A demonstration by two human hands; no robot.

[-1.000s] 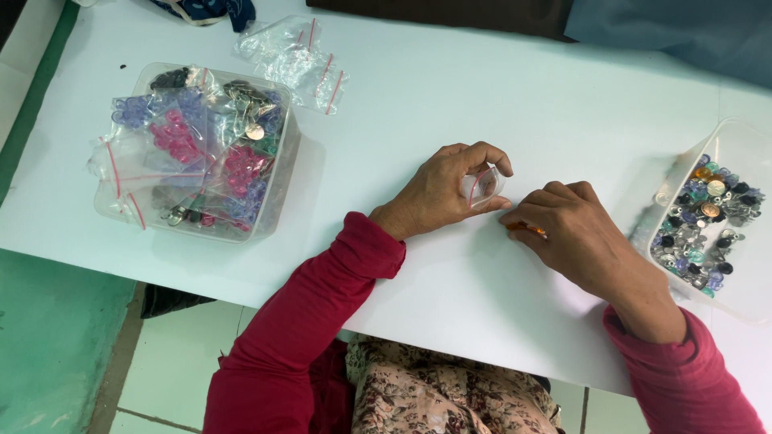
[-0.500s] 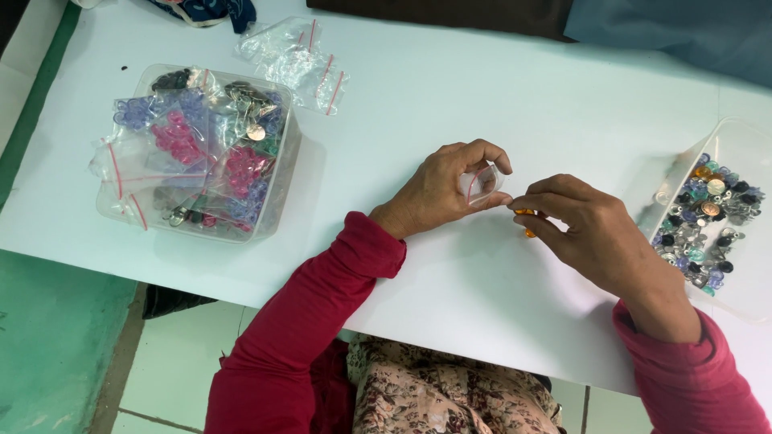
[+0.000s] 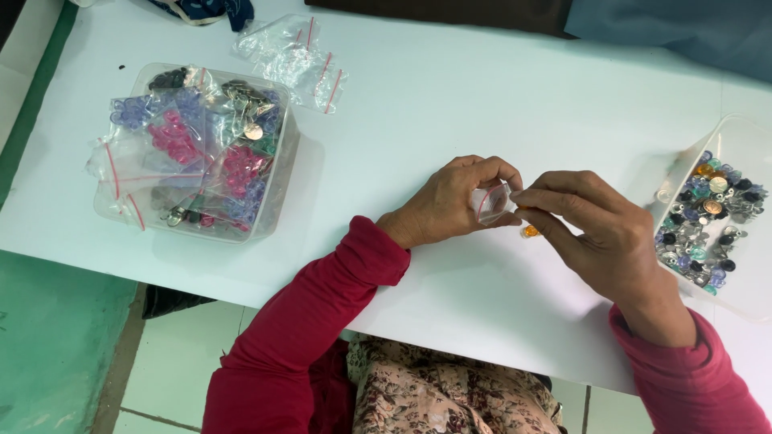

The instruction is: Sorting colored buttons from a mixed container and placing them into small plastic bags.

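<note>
We see a small clear bag [image 3: 490, 201] with a red zip strip, pinched in the left hand [image 3: 450, 205] above the white counter [image 3: 450, 96]. Right hand [image 3: 599, 233] meets it at the bag mouth, fingertips closed on a tiny orange bead [image 3: 530, 231]. Tray [image 3: 744, 141] of mixed beads sits at right. Tub [image 3: 277, 189] of filled bags at left, loose empty bags [image 3: 293, 56] behind it.

Centre of frame: left hand [image 3: 450, 205] is pinching a small clear zip bag [image 3: 490, 201] while right hand [image 3: 599, 233] is meeting it above an orange bead [image 3: 530, 231]. Bag-filled clear tub [image 3: 277, 189] upper left; bead tray [image 3: 752, 145] at right edge.
</note>
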